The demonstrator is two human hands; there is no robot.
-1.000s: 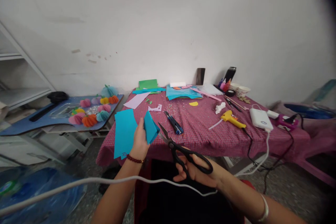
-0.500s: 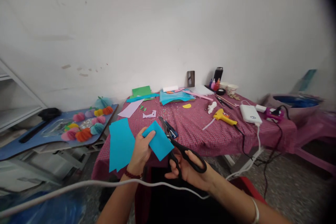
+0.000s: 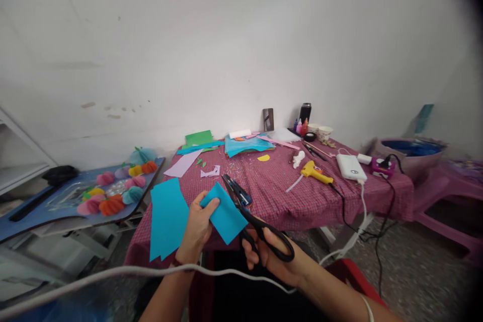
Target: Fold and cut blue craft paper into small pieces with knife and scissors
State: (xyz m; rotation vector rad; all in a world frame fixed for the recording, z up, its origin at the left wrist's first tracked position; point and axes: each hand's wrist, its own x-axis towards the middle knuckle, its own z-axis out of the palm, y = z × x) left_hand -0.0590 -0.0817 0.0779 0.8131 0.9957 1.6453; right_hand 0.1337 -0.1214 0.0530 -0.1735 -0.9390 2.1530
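Observation:
My left hand (image 3: 199, 219) pinches a folded piece of blue paper (image 3: 225, 215) between thumb and fingers, over the table's front edge. My right hand (image 3: 269, 251) has its fingers through the black handles of a pair of scissors (image 3: 270, 235). The scissors' blades are at the paper's right edge; one blade shows above it, and the other is hidden. Beyond the paper, a blue-and-black utility knife (image 3: 242, 195) lies on the cloth, close to the visible blade. Larger blue sheets (image 3: 168, 219) lie left of my left hand.
A checked red cloth covers the table (image 3: 211, 191). A yellow glue gun (image 3: 316, 173) and white power bank (image 3: 350, 167) lie right, with cords hanging down. Paper pumpkins (image 3: 112, 205) sit on the blue side table (image 3: 26, 219). A white cable (image 3: 124, 270) crosses in front of my forearms.
The view has shifted slightly, so the table sits a little lower and further left. Both hands keep hold of the blue paper and scissors in nearly the same pose.

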